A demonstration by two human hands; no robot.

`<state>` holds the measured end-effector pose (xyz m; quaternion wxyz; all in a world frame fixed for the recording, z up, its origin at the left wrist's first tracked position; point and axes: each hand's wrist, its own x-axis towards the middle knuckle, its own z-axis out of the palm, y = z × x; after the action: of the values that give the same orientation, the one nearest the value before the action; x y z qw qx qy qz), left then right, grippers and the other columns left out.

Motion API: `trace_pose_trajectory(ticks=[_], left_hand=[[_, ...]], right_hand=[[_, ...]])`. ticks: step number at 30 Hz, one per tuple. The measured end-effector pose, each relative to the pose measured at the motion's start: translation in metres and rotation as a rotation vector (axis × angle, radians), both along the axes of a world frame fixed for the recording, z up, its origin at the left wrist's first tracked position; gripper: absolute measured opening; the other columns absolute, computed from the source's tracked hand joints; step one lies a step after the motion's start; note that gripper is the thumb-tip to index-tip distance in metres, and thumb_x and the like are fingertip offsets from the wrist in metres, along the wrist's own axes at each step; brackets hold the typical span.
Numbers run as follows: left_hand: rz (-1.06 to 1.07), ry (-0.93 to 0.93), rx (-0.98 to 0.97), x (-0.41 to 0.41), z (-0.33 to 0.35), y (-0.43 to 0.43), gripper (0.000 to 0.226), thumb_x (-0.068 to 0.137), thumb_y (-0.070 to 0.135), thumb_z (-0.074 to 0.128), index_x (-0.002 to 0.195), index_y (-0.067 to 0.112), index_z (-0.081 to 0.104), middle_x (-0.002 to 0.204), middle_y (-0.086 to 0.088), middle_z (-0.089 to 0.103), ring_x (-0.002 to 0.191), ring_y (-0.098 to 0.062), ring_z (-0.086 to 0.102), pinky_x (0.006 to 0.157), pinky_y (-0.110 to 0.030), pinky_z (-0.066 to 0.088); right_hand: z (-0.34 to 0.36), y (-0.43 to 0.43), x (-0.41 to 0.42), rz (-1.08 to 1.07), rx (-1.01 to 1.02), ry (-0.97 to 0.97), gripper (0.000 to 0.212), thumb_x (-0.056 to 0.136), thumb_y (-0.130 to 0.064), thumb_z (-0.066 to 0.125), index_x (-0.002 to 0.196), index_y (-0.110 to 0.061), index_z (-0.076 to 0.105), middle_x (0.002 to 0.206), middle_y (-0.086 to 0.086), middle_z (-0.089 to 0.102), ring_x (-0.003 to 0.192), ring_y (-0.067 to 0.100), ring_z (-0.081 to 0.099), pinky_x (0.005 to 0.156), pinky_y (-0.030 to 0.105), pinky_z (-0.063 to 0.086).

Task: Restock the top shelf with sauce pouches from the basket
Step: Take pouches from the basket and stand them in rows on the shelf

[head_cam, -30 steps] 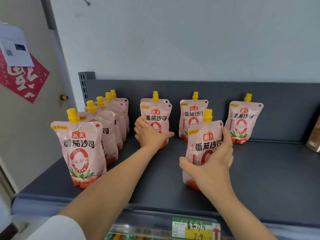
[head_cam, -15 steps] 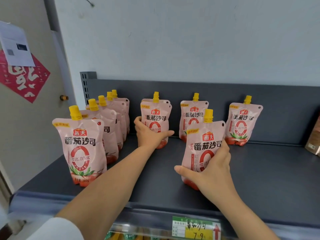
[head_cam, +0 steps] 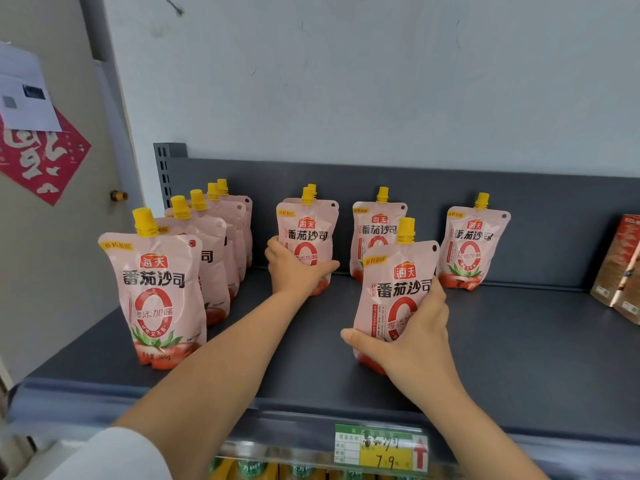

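Pink sauce pouches with yellow caps stand on the dark grey top shelf [head_cam: 519, 358]. My left hand [head_cam: 294, 268] grips the lower part of a pouch [head_cam: 308, 230] in the middle back, with another pouch directly behind it. My right hand [head_cam: 412, 344] holds a front pouch [head_cam: 398, 282] upright on the shelf, fingers wrapped round its right side, thumb at its lower left. A row of several pouches [head_cam: 156, 292] runs front to back at the left. Two more pouches [head_cam: 375, 226] [head_cam: 472, 244] stand against the back panel. The basket is out of view.
Brown-red cartons [head_cam: 620, 268] stand at the shelf's right edge. A price tag [head_cam: 381, 448] hangs on the shelf's front rail. A white wall rises behind the shelf; a red paper decoration [head_cam: 41, 157] hangs at the left. Bare shelf lies at the front right.
My right hand has slid lower on the front pouch, and the pouch shifted slightly forward. My left hand stays on the middle pouch.
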<state>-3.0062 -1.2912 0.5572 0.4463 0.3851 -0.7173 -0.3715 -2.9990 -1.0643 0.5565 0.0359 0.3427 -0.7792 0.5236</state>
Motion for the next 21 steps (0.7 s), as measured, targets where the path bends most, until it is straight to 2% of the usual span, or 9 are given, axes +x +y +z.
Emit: trace_pose_trajectory(ticks=[5, 9, 11, 13, 16, 19, 21], left_hand=[[0.024, -0.03, -0.036, 0.001, 0.002, 0.006, 0.106, 0.055, 0.047, 0.088, 0.132, 0.014, 0.022, 0.133, -0.009, 0.033, 0.121, -0.025, 0.042, 0.095, -0.042, 0.047], [0.015, -0.072, -0.02, 0.005, 0.005, 0.011, 0.114, 0.054, 0.05, 0.087, 0.136, 0.015, 0.017, 0.139, -0.01, 0.028, 0.127, -0.028, 0.038, 0.1, -0.047, 0.044], [0.035, -0.148, 0.0, 0.008, 0.011, 0.015, 0.124, 0.053, 0.051, 0.087, 0.143, 0.015, 0.009, 0.148, -0.011, 0.02, 0.135, -0.031, 0.03, 0.107, -0.051, 0.036], [0.043, -0.24, 0.064, 0.012, 0.019, 0.019, 0.136, 0.054, 0.048, 0.088, 0.148, 0.016, -0.005, 0.156, -0.012, 0.006, 0.143, -0.033, 0.015, 0.113, -0.054, 0.024], [0.024, -0.364, 0.146, 0.023, 0.028, 0.028, 0.142, 0.06, 0.044, 0.087, 0.147, 0.014, -0.02, 0.158, -0.012, -0.009, 0.146, -0.032, -0.001, 0.116, -0.051, 0.011], [-0.028, -0.325, 0.104, 0.042, 0.032, 0.038, 0.123, 0.069, 0.033, 0.082, 0.149, 0.014, -0.01, 0.157, -0.011, 0.001, 0.145, -0.031, 0.005, 0.116, -0.048, 0.014], [-0.19, -0.22, 0.095, 0.059, 0.032, 0.042, 0.096, 0.074, 0.019, 0.077, 0.146, 0.017, 0.014, 0.149, -0.007, 0.024, 0.138, -0.028, 0.026, 0.113, -0.046, 0.029]], right_hand=[[-0.001, 0.0, 0.0, -0.02, -0.003, 0.005, 0.128, 0.048, -0.047, 0.089, 0.144, -0.029, 0.006, 0.139, -0.001, 0.031, 0.129, 0.018, 0.035, 0.105, 0.039, 0.038], [-0.001, 0.002, 0.0, -0.008, -0.015, -0.018, 0.12, 0.048, -0.047, 0.089, 0.139, -0.034, 0.011, 0.137, -0.004, 0.036, 0.125, 0.016, 0.042, 0.101, 0.039, 0.044], [0.001, 0.002, -0.003, 0.011, -0.043, -0.046, 0.108, 0.049, -0.042, 0.09, 0.129, -0.038, 0.018, 0.131, -0.007, 0.042, 0.118, 0.013, 0.048, 0.096, 0.037, 0.048], [0.003, 0.001, -0.006, 0.046, -0.087, -0.109, 0.097, 0.052, -0.029, 0.092, 0.118, -0.037, 0.021, 0.123, -0.009, 0.046, 0.112, 0.011, 0.052, 0.088, 0.03, 0.049], [0.006, -0.002, -0.011, 0.088, -0.151, -0.182, 0.087, 0.057, -0.012, 0.09, 0.113, -0.03, 0.025, 0.121, -0.007, 0.048, 0.11, 0.013, 0.053, 0.088, 0.031, 0.049], [0.009, -0.012, -0.014, 0.121, -0.176, -0.22, 0.081, 0.063, -0.009, 0.086, 0.112, -0.029, 0.025, 0.124, -0.003, 0.048, 0.111, 0.015, 0.053, 0.093, 0.035, 0.049], [0.01, -0.024, -0.015, 0.135, -0.187, -0.223, 0.076, 0.067, -0.011, 0.084, 0.113, -0.028, 0.026, 0.126, 0.0, 0.048, 0.112, 0.016, 0.054, 0.096, 0.038, 0.049]])
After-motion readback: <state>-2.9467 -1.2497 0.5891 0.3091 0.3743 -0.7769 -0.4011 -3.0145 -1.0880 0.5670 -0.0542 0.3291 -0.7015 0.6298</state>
